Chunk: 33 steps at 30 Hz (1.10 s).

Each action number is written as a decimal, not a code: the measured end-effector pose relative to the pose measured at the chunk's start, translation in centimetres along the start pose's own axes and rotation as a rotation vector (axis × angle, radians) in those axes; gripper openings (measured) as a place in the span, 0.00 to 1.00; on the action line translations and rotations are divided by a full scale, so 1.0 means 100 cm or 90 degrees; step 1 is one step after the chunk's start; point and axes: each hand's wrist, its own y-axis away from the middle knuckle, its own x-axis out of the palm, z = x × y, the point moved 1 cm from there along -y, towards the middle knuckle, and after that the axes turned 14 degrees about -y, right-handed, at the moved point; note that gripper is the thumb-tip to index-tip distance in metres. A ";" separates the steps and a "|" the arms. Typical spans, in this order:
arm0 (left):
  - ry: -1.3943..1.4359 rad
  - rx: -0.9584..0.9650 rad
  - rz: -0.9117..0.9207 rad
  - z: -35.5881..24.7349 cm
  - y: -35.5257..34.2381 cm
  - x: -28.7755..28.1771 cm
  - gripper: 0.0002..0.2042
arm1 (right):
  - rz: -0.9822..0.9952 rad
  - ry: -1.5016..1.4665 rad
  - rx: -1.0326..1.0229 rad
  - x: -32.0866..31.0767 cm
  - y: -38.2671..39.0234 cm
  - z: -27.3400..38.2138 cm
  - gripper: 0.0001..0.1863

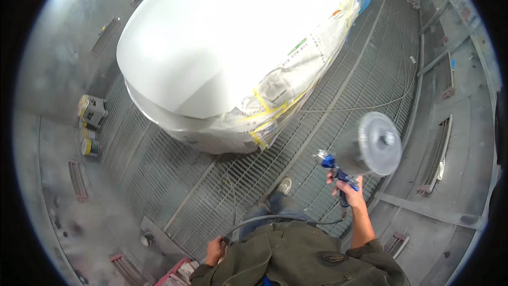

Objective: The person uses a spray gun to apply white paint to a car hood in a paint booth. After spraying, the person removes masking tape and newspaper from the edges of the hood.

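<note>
My right hand [349,189] is closed around the handle of a blue spray gun [329,162], held out to the right. On top of the gun sits a large grey cup with a translucent round lid [382,143]. From the gun's handle an air hose [275,217] runs across my waist to the left. My left hand [215,249] is low at my left side, its fingers closed on that hose. Ahead stands a car with a glossy white front [174,69], apart from the gun. Newspaper masking [296,71] with yellow tape covers the car's right side.
Metal grating [180,180] forms the floor. Another length of hose [365,109] lies on it at the right. Cans [91,147] and a grey box [93,110] stand by the left wall. Paint-specked grey walls with lamp fittings [436,153] close in both sides.
</note>
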 end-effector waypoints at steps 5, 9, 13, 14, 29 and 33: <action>0.094 -0.097 0.004 0.007 0.028 0.075 0.11 | 0.156 0.042 0.003 0.025 -0.026 0.012 0.19; 0.086 -0.091 -0.071 0.036 0.066 0.169 0.12 | 0.322 0.054 -0.004 0.056 -0.026 0.017 0.17; 0.156 -0.144 0.008 -0.007 0.092 0.195 0.12 | 0.472 0.121 -0.003 0.064 0.004 0.018 0.19; 0.173 -0.149 0.024 -0.018 0.104 0.202 0.13 | 0.506 0.137 -0.011 0.064 0.015 0.017 0.20; 0.225 -0.091 0.155 -0.144 0.206 0.291 0.14 | 0.490 0.257 0.000 -0.069 0.131 0.065 0.31; 0.215 -0.080 0.171 -0.183 0.199 0.292 0.15 | 0.401 0.217 0.017 -0.119 0.119 0.102 0.23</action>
